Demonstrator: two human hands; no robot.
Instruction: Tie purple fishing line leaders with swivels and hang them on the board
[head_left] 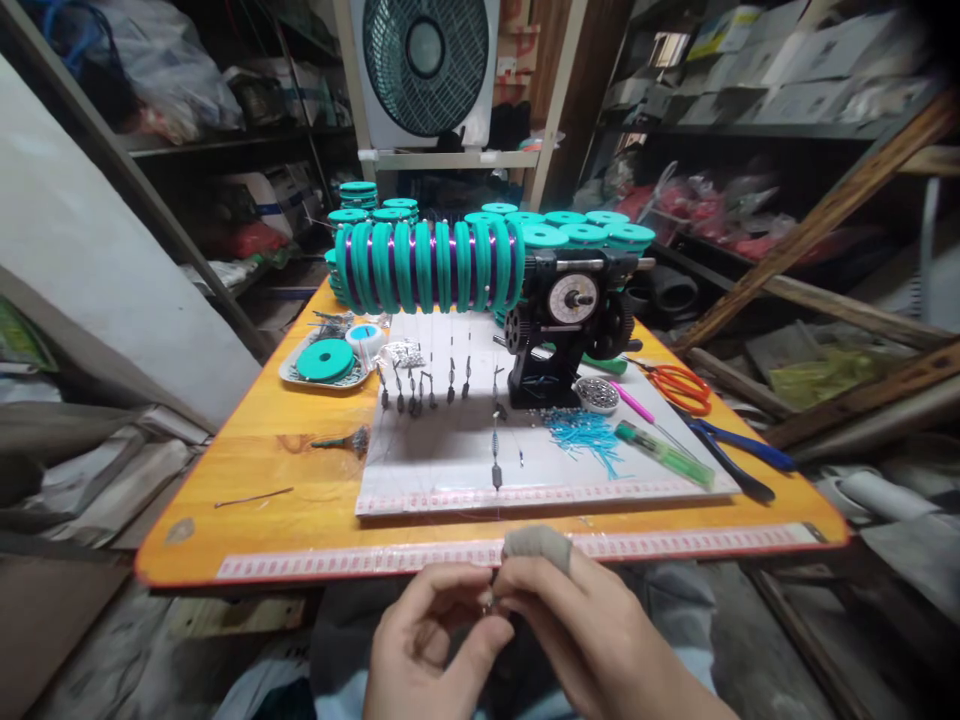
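Note:
My left hand (427, 640) and my right hand (592, 630) meet just below the near edge of the orange table (300, 490). Both pinch a tiny metal piece (489, 598) between their fingertips; what it is I cannot make out. A grey cover (538, 545) sits on my right index fingertip. A thin line runs from my fingers up over the white board (450, 460) toward a row of teal spools (427, 265) on a black winding machine (566, 320). Several small sinkers on lines (424, 385) hang over the board.
A tray with a teal spool (326, 362) sits at the left. Cyan tubing bits (589, 435), a bowl of beads (598, 394), a green lighter (664, 455), orange scissors (679, 385) and blue pliers (739, 455) lie at the right. A fan (426, 60) stands behind. Shelves and clutter surround the table.

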